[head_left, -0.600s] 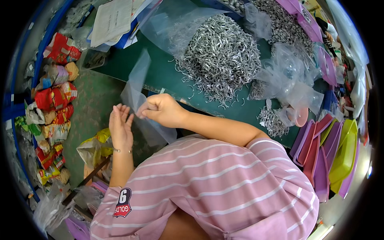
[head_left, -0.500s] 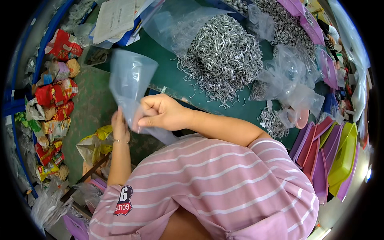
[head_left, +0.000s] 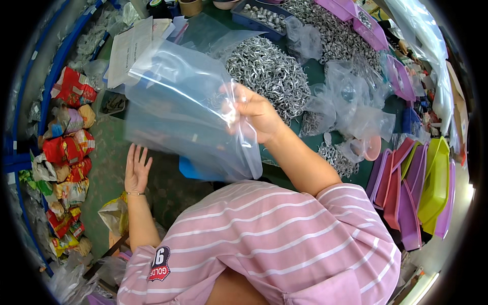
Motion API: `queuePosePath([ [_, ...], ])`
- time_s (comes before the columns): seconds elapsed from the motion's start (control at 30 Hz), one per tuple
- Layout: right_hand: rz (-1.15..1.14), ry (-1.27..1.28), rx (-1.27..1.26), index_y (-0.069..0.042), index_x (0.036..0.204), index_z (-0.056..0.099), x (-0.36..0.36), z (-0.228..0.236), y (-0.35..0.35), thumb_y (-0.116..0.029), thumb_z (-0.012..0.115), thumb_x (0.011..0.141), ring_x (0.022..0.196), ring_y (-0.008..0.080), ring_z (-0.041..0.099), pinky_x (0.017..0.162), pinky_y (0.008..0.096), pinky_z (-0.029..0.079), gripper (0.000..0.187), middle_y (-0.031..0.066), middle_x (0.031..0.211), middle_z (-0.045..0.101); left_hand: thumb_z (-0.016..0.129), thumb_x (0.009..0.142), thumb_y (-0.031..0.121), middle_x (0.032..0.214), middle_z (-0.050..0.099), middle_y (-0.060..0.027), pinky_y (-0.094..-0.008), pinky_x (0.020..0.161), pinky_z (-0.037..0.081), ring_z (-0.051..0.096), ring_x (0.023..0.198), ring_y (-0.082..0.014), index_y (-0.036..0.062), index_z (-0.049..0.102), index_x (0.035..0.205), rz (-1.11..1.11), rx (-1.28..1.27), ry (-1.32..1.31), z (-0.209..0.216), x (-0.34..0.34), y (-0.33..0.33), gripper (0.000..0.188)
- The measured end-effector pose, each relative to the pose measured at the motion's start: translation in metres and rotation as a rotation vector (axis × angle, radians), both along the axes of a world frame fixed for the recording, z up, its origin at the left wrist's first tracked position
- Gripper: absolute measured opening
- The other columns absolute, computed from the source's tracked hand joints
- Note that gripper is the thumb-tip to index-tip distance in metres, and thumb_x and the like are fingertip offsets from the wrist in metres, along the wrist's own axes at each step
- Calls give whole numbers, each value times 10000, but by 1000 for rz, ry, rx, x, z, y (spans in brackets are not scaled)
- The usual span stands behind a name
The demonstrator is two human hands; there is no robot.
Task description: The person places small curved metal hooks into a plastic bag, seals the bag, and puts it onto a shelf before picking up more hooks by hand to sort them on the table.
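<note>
A large clear plastic bag (head_left: 178,96) hangs spread out in front of me, blurred a little by motion. My right hand (head_left: 254,114) pinches its right side, fingers partly seen through the film. My left hand (head_left: 137,170) is open below the bag's lower left corner, fingers stretched and apart, with nothing in it. Beyond the bag, a heap of small curved silvery metal pieces (head_left: 269,73) lies on the green table (head_left: 317,68). A smaller pile of such pieces (head_left: 338,158) sits nearer, to the right of my right forearm.
Crumpled clear bags (head_left: 351,96) lie right of the heap, by a pink bowl (head_left: 372,147). Purple, red and yellow-green bins (head_left: 432,183) stand nested at the right. A blue tray (head_left: 259,20) is at the back. Colourful packets (head_left: 73,86) line the left shelf; papers (head_left: 129,56) lie at far left.
The bag has gone from bunched and narrow to spread wide. My right hand has moved right and up with it; my left hand has let go and opened.
</note>
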State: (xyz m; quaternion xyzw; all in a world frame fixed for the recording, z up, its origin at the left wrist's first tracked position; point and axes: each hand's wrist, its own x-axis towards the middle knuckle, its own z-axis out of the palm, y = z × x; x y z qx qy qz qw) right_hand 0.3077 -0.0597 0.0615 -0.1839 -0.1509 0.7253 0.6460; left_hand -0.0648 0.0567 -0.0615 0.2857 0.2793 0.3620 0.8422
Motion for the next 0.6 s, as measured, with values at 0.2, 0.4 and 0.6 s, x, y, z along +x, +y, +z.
queuePosePath([
  [0.2,272,347,184,-28,1193,416,-45,41,3,-80,526,821,661,201,558,555,389,510,392,99,793,529,685,767,283,1408,315,-101,-472,1038,243,283,1302,-267,139,265,1378,-198,-175,184,-22,38,-20,756],
  [0.4,238,431,221,-12,1258,378,-18,44,-3,-77,451,850,490,119,399,392,259,354,420,19,633,402,705,740,333,1388,345,-77,-494,1045,252,313,1279,-265,101,297,1356,-149,-128,-85,-1,103,-27,775],
  [0.6,286,595,147,-73,1205,469,-5,35,-6,-120,427,827,478,98,361,410,249,298,383,-27,587,349,650,792,336,1435,239,-84,-487,1046,241,229,1321,-255,133,204,1398,-27,37,169,-1,92,14,778],
])
